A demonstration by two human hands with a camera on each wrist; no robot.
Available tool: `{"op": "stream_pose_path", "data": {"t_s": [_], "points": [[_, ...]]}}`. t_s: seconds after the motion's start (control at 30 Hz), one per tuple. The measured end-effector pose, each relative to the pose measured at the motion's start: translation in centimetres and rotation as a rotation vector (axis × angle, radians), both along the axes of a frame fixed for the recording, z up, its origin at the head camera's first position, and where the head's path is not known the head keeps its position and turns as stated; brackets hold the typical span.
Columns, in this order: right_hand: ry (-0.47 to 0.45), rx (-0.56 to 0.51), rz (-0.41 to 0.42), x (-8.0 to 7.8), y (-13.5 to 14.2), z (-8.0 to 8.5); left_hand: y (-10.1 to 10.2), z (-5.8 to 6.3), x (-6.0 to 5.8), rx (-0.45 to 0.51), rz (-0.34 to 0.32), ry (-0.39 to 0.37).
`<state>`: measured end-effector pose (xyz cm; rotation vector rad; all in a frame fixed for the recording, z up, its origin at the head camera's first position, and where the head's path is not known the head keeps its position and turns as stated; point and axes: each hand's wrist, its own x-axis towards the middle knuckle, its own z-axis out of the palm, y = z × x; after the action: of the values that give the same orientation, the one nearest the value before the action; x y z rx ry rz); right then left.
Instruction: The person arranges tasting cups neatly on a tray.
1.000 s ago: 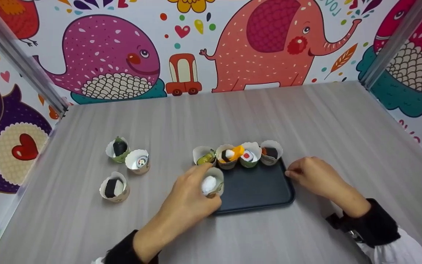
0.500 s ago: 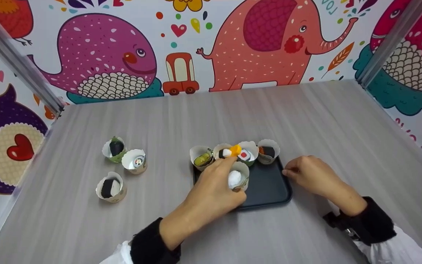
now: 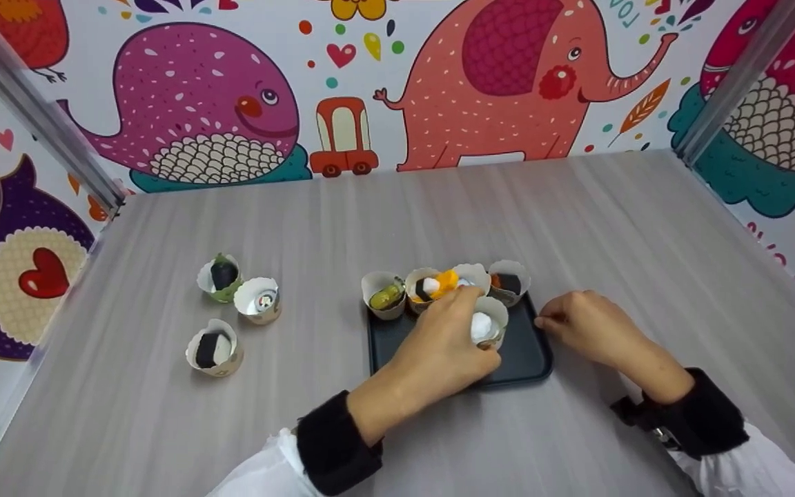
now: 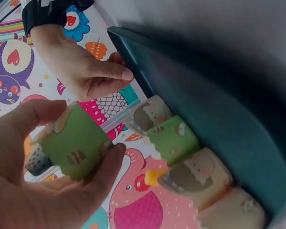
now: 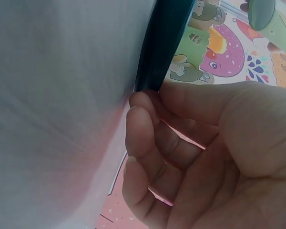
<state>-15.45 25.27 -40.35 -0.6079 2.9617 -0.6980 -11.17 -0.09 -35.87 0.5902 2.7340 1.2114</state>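
Note:
My left hand [image 3: 442,345] grips a green-patterned paper cup [image 4: 78,143] with a white piece [image 3: 482,326] in it, between thumb and fingers. That cup is above the dark tray [image 3: 527,348], apart from its surface in the left wrist view. At the tray's right edge, my right hand [image 3: 594,328] pinches the rim between thumb and fingertips. Along the tray's far side stand several paper cups in a row: one with a green piece [image 3: 387,297], one with a black, white and yellow piece [image 3: 437,284], one partly hidden by my left hand, and one with a dark piece [image 3: 506,283].
On the table's left are three more paper cups, holding a toy eggplant [image 3: 223,275], a small round roll [image 3: 264,301] and a black-and-white piece [image 3: 213,350]. Walls with printed cartoon animals [image 3: 204,103] enclose the grey table [image 3: 315,228] at the back and sides.
My left hand has carried the cup with the white piece rightward, from the tray's left side to above its right half. The right hand has stayed at the tray's edge.

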Motion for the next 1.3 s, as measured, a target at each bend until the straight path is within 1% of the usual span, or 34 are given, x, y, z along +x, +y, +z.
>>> {"op": "stream_pose_path", "data": {"t_s": [0.27,0.43,0.5,0.6,0.73,0.9,1.1,1.3], "points": [[0.000,-0.009,0.007,-0.2,0.3,0.0,2.4,-0.6,-1.1,-0.031,-0.042,0.005],[-0.014,-0.003,0.002,-0.2,0.3,0.1,3.8,-1.2,-1.8,-0.049,-0.061,-0.034],[-0.017,-0.001,0.005,-0.2,0.3,0.2,4.3,-1.5,-2.0,-0.070,-0.061,-0.052],[-0.013,0.000,0.022,-0.4,0.3,0.2,5.0,-1.9,-2.1,-0.113,-0.061,-0.054],[-0.013,-0.008,0.043,-0.5,0.3,0.2,5.7,-2.5,-2.2,-0.161,-0.061,-0.038],[-0.012,-0.019,0.041,-0.5,0.3,0.2,6.5,-3.0,-2.2,-0.206,-0.066,-0.034],[-0.021,-0.029,0.045,-0.6,0.5,0.0,7.0,-3.3,-2.2,-0.252,-0.066,-0.036],[-0.040,-0.035,0.051,-0.7,0.8,-0.1,7.5,-3.3,-2.1,-0.295,-0.078,-0.063]]}}
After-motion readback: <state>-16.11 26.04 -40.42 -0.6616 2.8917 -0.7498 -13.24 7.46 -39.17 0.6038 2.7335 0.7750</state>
